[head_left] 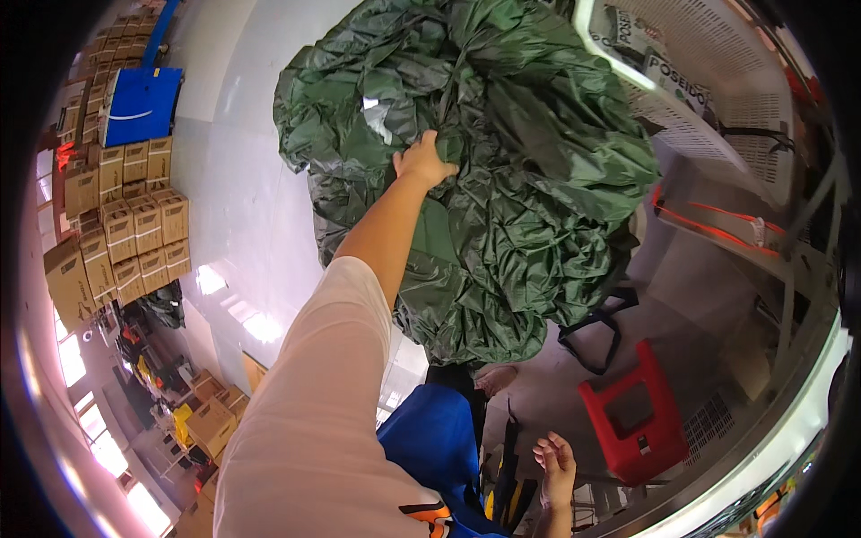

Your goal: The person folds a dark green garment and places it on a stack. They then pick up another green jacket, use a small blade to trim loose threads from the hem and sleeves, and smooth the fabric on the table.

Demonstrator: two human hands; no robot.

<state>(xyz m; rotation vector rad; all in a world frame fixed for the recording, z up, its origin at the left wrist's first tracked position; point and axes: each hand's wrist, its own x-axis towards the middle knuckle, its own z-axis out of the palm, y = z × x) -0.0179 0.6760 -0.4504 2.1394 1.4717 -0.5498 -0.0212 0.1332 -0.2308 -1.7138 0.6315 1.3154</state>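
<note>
A large crumpled heap of thin, shiny dark green fabric point(538, 170) lies over the white tabletop point(238, 134) and hangs past its right edge. My left hand point(423, 161) reaches into the middle of the heap, its fingers curled into the folds and partly hidden by them. A small white tag point(377, 119) shows on the fabric just beyond that hand. My right hand point(556, 459) is low at the right, away from the fabric, with its fingers loosely bent and apart. Nothing shows in it.
At the upper right stands a white perforated plastic crate point(619, 67) with printed packages. Below it are a red plastic frame point(635, 417) and a black strap loop point(592, 345). A blue cloth-like thing point(435, 430) is beside my body. Stacked cartons point(134, 229) and a blue panel point(142, 106) line the left.
</note>
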